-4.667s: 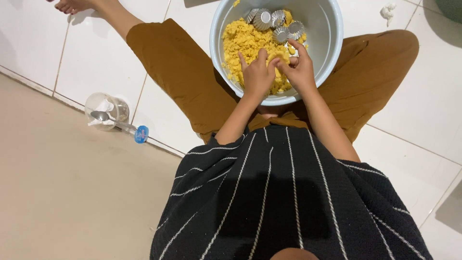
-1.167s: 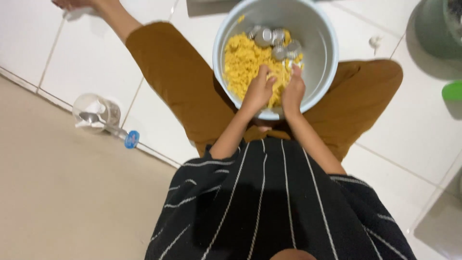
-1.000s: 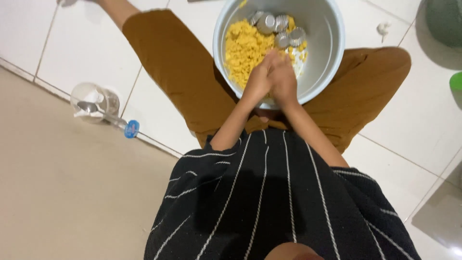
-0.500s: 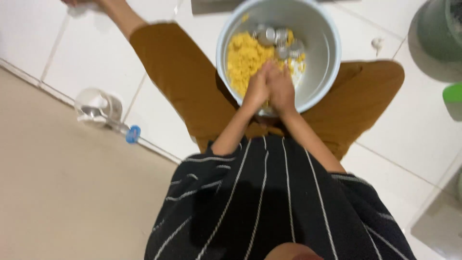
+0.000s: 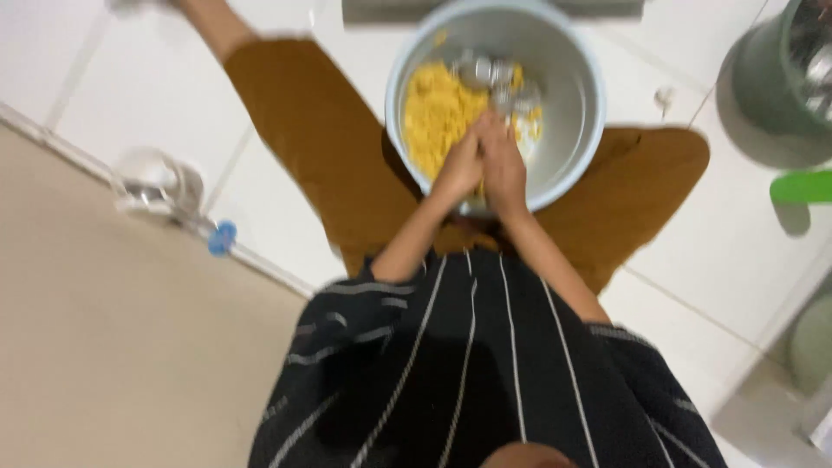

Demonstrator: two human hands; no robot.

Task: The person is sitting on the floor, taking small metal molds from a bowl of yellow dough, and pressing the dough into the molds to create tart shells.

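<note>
Fingers of both hands are curled in and pressed together, left hand (image 5: 459, 169) and right hand (image 5: 503, 165) touching side by side over the near rim of the bowl (image 5: 572, 104). They seem closed on a bit of the yellow mix (image 5: 438, 113), but the frame is blurred and I cannot tell what, if anything, sits between the palms.

The mix lies just beyond the fingertips, away from the body and a little to the person's left. It is heaped against the bowl's left inner wall, and the heap's long axis runs from the near rim toward the far one. The left hand is the nearer of the two to the heap and touches its near edge. The right hand sits toward the bowl's middle, where the bare pale bottom shows to its right.

A few small metal cups (image 5: 490, 71) lie at the far side of the bowl, past the mix and straight ahead of the joined hands, nearer the right hand's line.

The bowl stands on the white tiled floor (image 5: 156, 95) between the person's knees in brown trousers (image 5: 303, 130). A clear plastic bottle (image 5: 165, 186) with a blue cap lies on the floor well to the left, apart from both hands. A green container (image 5: 780, 78) stands far to the right.
</note>
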